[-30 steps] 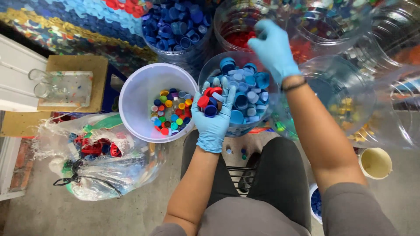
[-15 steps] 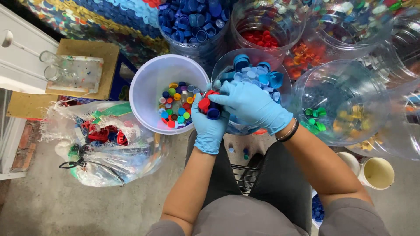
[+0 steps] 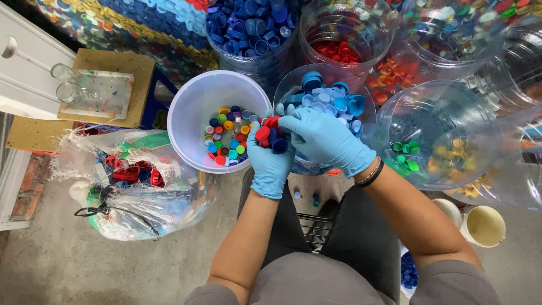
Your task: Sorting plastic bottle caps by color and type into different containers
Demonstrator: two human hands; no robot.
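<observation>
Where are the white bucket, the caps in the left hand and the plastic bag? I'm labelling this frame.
white bucket (image 3: pixel 195 107): head view, bare inner wall.
caps in the left hand (image 3: pixel 270 138): head view, on a red and blue cluster in the palm.
plastic bag (image 3: pixel 141 192): head view, its crumpled clear middle.

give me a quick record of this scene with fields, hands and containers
left hand: blue glove, cupped, holds a handful of red and dark blue caps
right hand: blue glove, fingers over the handful
white bucket: left of the hands, mixed coloured caps at the bottom
clear jar: under the hands, light blue caps
big clear jar: to the right, a few green caps
plastic bag: on the floor at left, tied, mixed contents
</observation>
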